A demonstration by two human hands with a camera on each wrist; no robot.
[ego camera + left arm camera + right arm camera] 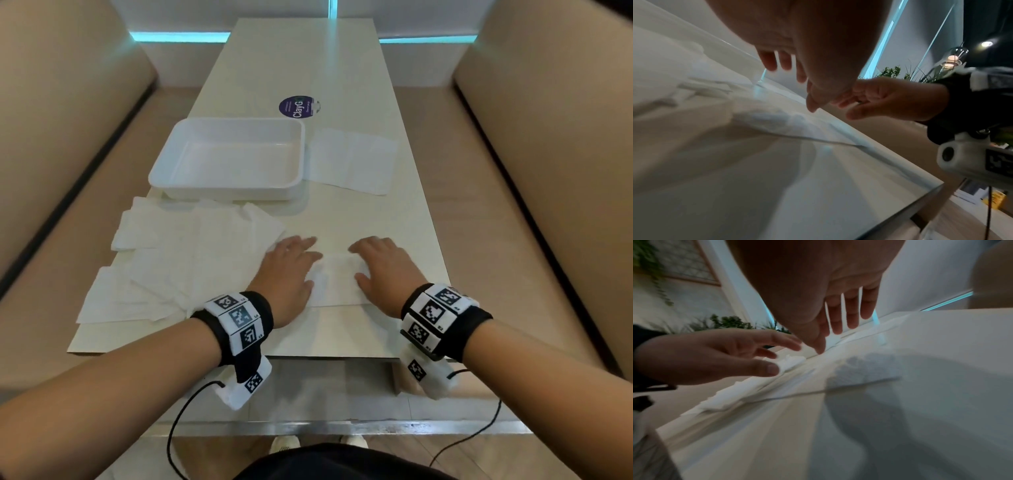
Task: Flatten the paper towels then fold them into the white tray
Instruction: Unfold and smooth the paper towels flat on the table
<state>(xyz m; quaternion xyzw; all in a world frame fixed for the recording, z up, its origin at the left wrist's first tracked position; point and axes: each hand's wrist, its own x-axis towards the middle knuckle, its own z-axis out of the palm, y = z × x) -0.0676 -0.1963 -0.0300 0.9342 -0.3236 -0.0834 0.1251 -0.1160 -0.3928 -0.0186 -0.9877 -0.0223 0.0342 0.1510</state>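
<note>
Paper towel (pixel 337 274) flat on the desk (pixel 376 222), near the front edge, right of centre. Long axis roughly left to right, parallel to that edge; upper half seemingly doubled into a narrower band, though white on pale makes the outline hard to read. Directly under and between both hands: left hand (pixel 291 270) over its left end, right hand (pixel 380 270) over its right end, neither clearly nearer. Both wide, fingers straight and spread, pointing away from the body, gripping nothing. From the wrist views, palms and fingertips low over the sheet; actual contact not certain. Judged step: smoothing this sheet flat, ahead of a fold across the long axis, ends brought together.

White tray (pixel 226 157) further back and to the left, well apart from the hands, long axis also left to right, nothing visible inside. Loose pile of towels (pixel 191 253) overlapping at mixed angles just left of the left hand, reaching the tray's near rim. Another flattened sheet (pixel 352 161) just right of the tray. Round purple sticker (pixel 297 107) behind the tray.
</note>
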